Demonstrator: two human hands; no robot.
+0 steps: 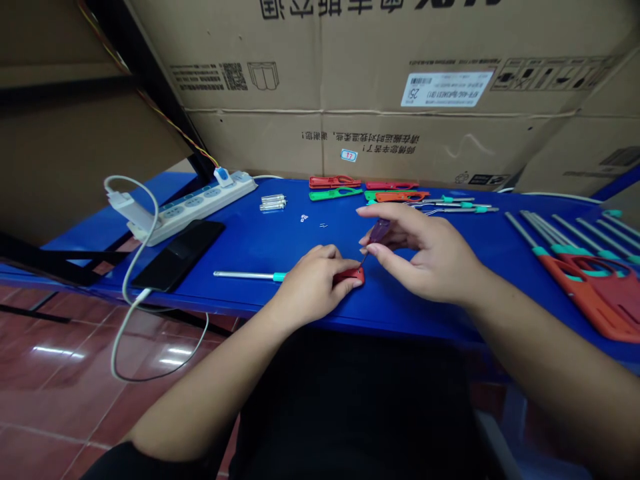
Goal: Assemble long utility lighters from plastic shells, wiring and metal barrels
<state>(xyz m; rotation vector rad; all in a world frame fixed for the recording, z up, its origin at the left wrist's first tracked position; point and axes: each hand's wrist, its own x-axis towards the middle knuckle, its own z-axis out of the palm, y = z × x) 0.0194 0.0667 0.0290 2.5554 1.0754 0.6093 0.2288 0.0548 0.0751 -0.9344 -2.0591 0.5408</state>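
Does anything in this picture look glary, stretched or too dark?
All in the head view: white glare streaks the red floor tiles; the orange plastic handle at far right looks stretched, perhaps by the lens; the black cloth shows little detail; the left hand and right hand look fairly sharp.

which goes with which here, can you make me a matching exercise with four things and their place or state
Things:
1. left hand
2. right hand
3. black phone
4. small blue-edged sticker

Place or state:
A. on the cardboard
B. holding a purple-handled tool
C. attached to a white cable
D. holding a red casing

Pairs: 1-D, 2-B, 3-C, 4-A
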